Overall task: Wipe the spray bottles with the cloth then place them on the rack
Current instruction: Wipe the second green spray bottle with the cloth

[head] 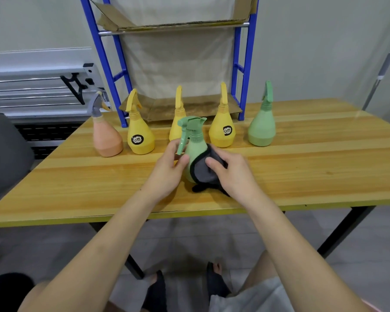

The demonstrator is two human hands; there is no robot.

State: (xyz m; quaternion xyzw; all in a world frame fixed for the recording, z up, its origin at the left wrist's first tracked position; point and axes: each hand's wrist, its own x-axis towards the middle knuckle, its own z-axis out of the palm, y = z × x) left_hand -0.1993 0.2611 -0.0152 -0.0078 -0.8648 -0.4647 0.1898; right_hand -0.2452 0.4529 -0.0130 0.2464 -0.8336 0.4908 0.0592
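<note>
Now we hold the green spray bottle [195,147] upright between our two hands, just above the table [302,172] and in front of the row of waiting bottles. Our left hand [167,170] grips its left side under the trigger, and our right hand [232,174] presses the grey cloth [204,171] against its right side. Its long axis stands vertical, nozzle pointing left. The blue rack [245,64] lies straight ahead behind the row, so we judge both hands equally near.
</note>
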